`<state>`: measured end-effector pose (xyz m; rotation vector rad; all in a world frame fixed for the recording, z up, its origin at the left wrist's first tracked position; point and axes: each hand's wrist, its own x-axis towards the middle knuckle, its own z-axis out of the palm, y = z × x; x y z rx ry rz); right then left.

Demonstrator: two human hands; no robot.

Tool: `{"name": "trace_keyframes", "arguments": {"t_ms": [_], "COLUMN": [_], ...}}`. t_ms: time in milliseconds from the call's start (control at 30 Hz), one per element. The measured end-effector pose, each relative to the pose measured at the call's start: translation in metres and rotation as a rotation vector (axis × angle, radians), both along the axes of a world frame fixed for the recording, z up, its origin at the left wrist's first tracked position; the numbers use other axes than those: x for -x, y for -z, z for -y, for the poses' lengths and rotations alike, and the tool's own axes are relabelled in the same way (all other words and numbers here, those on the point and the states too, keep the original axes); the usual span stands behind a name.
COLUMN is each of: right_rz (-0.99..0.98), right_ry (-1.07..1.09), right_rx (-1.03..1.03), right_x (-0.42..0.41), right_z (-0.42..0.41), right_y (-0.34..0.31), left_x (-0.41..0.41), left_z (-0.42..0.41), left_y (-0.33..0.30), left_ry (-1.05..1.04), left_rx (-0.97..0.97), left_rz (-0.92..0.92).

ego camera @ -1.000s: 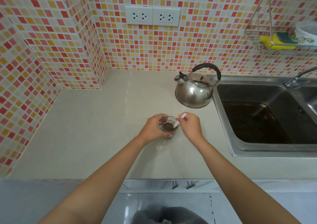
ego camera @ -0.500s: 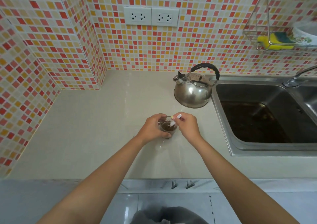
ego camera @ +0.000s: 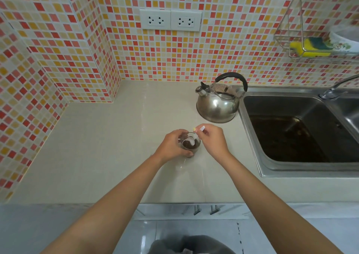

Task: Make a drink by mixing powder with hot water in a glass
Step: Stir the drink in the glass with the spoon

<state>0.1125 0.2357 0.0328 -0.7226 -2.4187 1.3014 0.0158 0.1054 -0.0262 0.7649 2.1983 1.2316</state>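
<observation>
Since a moment ago the white spoon [ego camera: 196, 137] has dipped lower into the brown drink. It sits in a small clear round glass [ego camera: 190, 145] on the smooth pale counter [ego camera: 97, 156], with lots of room around. Left hand [ego camera: 173, 146] curls around the glass; right hand [ego camera: 212, 142] pinches the spoon. Shiny round kettle [ego camera: 217, 106] stands behind, near the sink [ego camera: 250, 137].

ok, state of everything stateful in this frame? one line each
glass: upright on counter, brown mix inside
spoon: white, tip in the glass, tilted
left hand: wrapped around the glass
right hand: pinching the spoon handle
kettle: upright, lid on, untouched
sink: dark water in basin
sockets: nothing plugged in
</observation>
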Motion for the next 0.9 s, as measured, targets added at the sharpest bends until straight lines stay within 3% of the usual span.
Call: {"name": "trace_keyframes", "arguments": {"t_ms": [67, 133, 233, 367, 500, 900], "right_rz": [0.096, 0.135, 0.11, 0.101, 0.097, 0.066], "right_ry": [-0.056, -0.017, 0.031, 0.088, 0.028, 0.05], "right_rx": [-0.088, -0.04, 0.113, 0.049, 0.143, 0.122], "right_x": [0.0, 0.002, 0.005, 0.003, 0.005, 0.003], "right_z": [-0.001, -0.001, 0.002, -0.003, 0.0, -0.006], "right_y": [0.005, 0.01, 0.01, 0.014, 0.014, 0.016], "left_x": [0.0, -0.001, 0.0, -0.001, 0.0, -0.001], "left_z": [0.0, 0.0, 0.0, 0.0, 0.0, -0.001], "left_y": [0.0, -0.001, 0.0, -0.001, -0.002, -0.003], "left_ry": [0.003, 0.007, 0.006, 0.008, 0.015, 0.016], "left_rx": [0.002, 0.002, 0.003, 0.014, 0.012, 0.03], "left_rz": [-0.019, -0.027, -0.021, -0.009, -0.012, -0.017]}}
